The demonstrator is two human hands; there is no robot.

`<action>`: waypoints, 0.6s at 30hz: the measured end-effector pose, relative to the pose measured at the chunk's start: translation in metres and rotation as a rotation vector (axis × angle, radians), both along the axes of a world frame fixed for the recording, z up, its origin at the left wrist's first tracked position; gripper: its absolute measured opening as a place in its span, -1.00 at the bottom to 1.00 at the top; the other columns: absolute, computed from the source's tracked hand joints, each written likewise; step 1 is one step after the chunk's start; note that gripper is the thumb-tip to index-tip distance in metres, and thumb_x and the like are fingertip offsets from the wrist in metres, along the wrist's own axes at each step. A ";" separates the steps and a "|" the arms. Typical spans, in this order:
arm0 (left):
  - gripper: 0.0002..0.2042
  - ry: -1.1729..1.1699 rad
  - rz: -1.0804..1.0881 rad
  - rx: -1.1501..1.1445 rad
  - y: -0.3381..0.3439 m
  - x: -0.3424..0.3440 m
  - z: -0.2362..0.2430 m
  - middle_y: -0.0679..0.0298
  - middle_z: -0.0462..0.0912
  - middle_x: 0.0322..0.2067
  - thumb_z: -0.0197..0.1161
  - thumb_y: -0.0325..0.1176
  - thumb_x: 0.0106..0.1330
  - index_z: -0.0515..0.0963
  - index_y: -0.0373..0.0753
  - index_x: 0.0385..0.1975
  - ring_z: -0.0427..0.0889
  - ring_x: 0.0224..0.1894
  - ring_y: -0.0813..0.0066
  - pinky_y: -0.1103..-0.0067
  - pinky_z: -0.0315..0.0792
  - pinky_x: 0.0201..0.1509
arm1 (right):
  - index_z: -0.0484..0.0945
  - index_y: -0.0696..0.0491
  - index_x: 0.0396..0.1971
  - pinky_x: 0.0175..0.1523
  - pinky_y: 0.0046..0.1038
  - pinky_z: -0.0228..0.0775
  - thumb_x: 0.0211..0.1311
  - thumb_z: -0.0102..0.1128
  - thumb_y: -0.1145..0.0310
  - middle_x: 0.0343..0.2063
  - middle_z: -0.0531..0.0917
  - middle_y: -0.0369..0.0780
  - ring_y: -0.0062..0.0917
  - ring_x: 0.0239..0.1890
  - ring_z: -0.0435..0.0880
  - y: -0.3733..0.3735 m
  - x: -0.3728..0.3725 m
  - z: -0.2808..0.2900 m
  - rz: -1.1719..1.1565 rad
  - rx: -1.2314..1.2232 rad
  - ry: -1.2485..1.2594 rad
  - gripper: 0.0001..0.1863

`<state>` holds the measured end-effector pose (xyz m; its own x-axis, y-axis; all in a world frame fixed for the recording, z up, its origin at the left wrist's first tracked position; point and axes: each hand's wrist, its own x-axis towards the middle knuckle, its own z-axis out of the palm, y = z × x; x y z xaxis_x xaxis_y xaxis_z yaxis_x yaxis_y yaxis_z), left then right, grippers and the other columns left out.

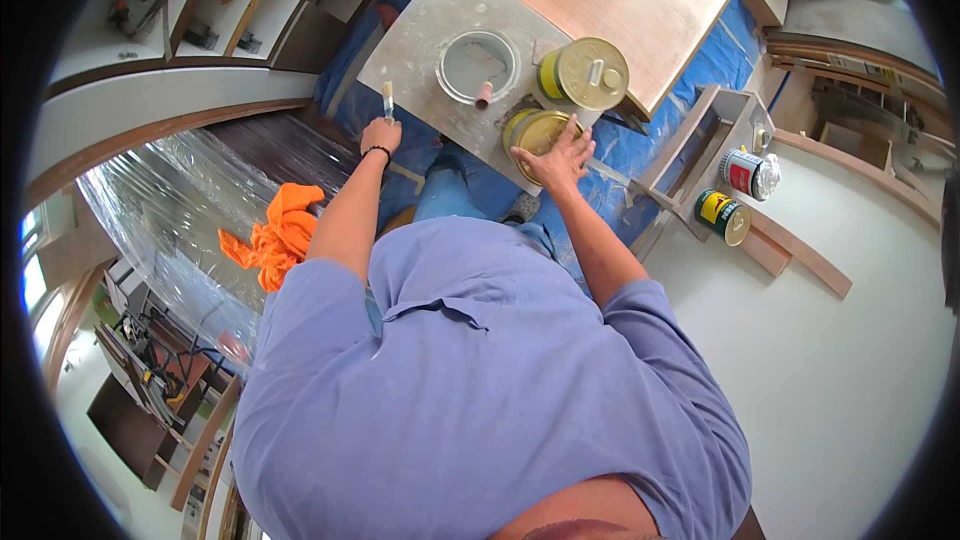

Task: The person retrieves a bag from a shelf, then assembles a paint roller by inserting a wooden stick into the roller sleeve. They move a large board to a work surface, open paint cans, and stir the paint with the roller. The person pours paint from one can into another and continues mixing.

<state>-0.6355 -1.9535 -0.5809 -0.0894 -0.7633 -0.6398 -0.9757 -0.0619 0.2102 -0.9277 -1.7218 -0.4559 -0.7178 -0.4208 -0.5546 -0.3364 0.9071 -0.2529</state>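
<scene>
My left hand is closed around a paintbrush, its pale bristles pointing away from me, near the left edge of a grey board. With fingers spread, my right hand rests on the gold lid of a yellow-sided can at the board's near right. Just beyond that can stands a larger can with a gold lid and a yellow side. Left of the cans sits a round white tub, with greyish contents. A short reddish-brown cylindrical piece shows at its near right rim.
A large wooden panel lies beyond the board, over blue sheeting. To the right stand a wooden frame, a foil-topped can and a green-and-yellow can. An orange cloth lies by clear plastic wrap on the left.
</scene>
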 end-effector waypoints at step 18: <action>-0.25 0.184 0.395 -0.134 -0.137 -0.102 -0.044 -0.09 0.75 0.01 0.25 0.39 0.32 0.68 -0.33 0.00 0.70 0.12 -0.10 0.16 0.53 0.23 | -0.02 -0.16 0.59 0.44 0.26 0.16 -0.39 0.79 -0.21 0.49 -0.04 0.06 0.10 0.55 -0.11 -0.046 0.007 0.030 -0.060 0.124 0.055 0.51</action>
